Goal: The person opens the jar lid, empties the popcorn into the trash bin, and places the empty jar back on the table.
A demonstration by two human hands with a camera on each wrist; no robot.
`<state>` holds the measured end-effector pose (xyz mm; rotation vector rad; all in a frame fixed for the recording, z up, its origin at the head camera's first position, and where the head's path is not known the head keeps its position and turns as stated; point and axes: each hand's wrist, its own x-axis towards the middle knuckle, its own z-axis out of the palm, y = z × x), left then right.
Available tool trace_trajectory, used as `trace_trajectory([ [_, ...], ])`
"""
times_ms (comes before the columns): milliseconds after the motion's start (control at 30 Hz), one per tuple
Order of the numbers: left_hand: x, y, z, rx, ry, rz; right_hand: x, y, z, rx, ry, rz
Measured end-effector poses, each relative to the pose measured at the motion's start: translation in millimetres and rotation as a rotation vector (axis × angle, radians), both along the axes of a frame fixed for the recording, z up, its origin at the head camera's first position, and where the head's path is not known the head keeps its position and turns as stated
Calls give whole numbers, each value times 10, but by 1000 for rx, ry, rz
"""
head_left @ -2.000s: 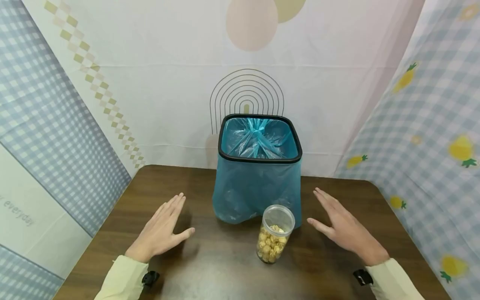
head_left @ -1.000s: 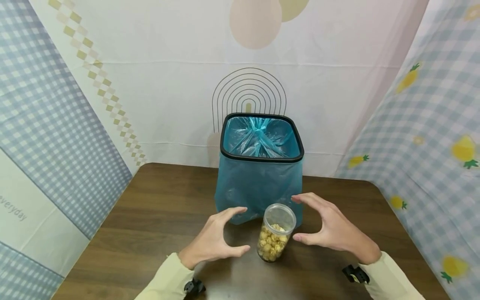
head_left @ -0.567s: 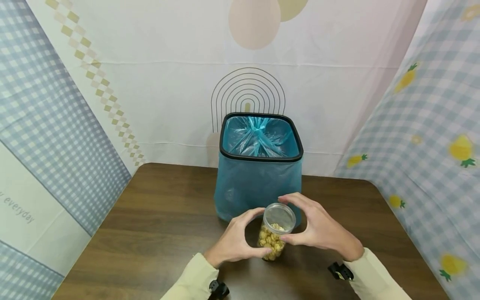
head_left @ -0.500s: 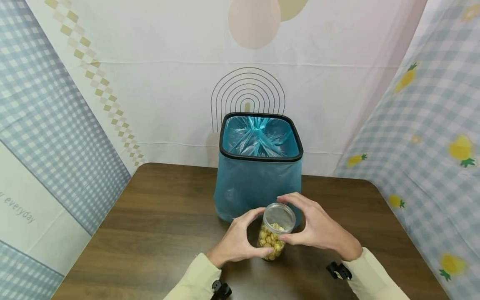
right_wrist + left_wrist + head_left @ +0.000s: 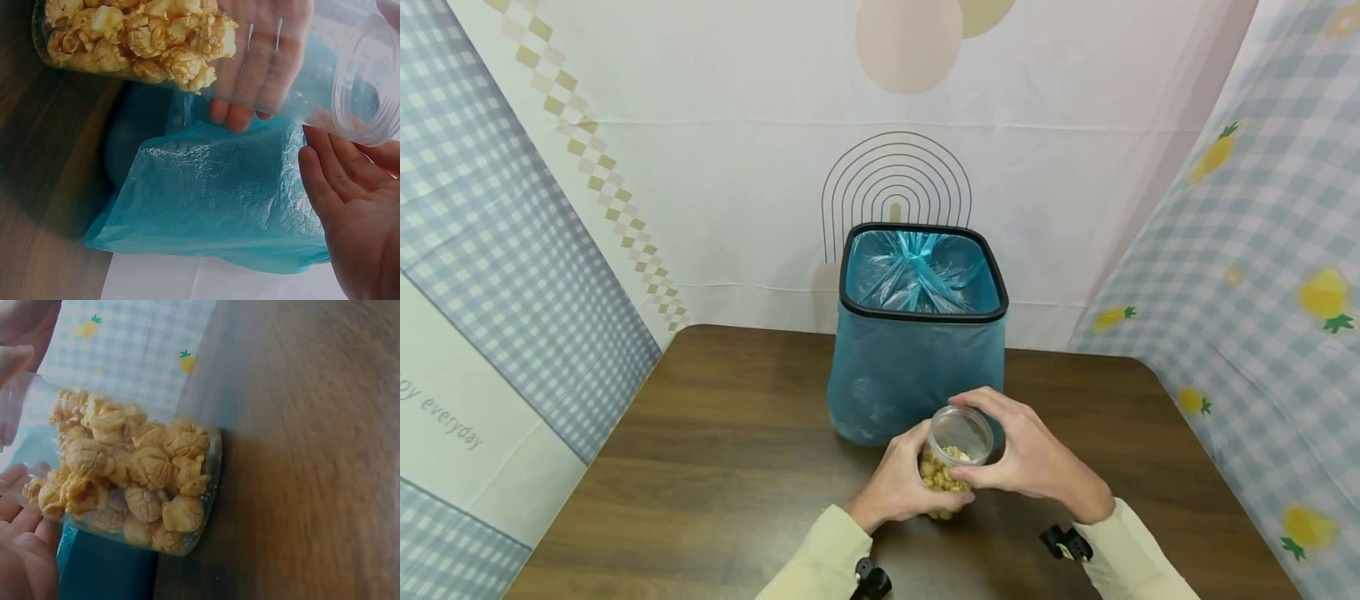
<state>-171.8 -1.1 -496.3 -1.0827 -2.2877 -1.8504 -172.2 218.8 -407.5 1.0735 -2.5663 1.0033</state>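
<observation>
A clear plastic jar (image 5: 942, 475) with caramel popcorn in its lower part stands upright on the wooden table, in front of the bin. My left hand (image 5: 895, 482) grips the jar's body from the left, thumb in front and fingers behind. Around the clear lid (image 5: 961, 432) at the top curl the thumb and fingers of my right hand (image 5: 1033, 454). Through the jar wall in the right wrist view, the left fingers (image 5: 262, 56) show behind it. The left wrist view shows the popcorn (image 5: 134, 475) close up and the jar's base on the table.
Just behind the jar stands a waste bin (image 5: 917, 379) with a black rim and a blue plastic liner knotted inside. A white patterned cloth (image 5: 745, 192) hangs at the back. Checked cloths (image 5: 1210, 317) flank the brown table (image 5: 730, 417) on both sides.
Both hands have come inward from either side of the jar. The left hand now grips its body and the right hand its lid. The jar has stayed about where it was.
</observation>
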Motion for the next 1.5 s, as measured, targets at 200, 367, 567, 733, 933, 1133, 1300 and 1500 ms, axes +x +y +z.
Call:
trace_trajectory([
  [200, 10, 7, -21, 42, 31, 16, 8, -31, 5, -18, 11, 24],
  [367, 15, -17, -8, 31, 105, 50, 21, -40, 23, -26, 11, 25],
  [567, 40, -101, 51, 21, 160, 80, 50, -70, 40, -51, 1, 40],
  [733, 65, -232, 123, 28, 222, 103, 87, -144, 67, -59, -26, 65],
  [933, 65, -403, 183, -10, 315, 144, 113, -223, 137, -1, -30, 57],
  [1133, 104, -544, 269, -143, 355, 226, 138, -275, 273, 50, -38, 17],
  [1300, 146, -602, 322, -306, 467, 365, 148, -354, 350, 84, -94, -35],
  [1500, 176, -665, 353, -424, 551, 483, 134, -447, 343, 92, -139, -90],
])
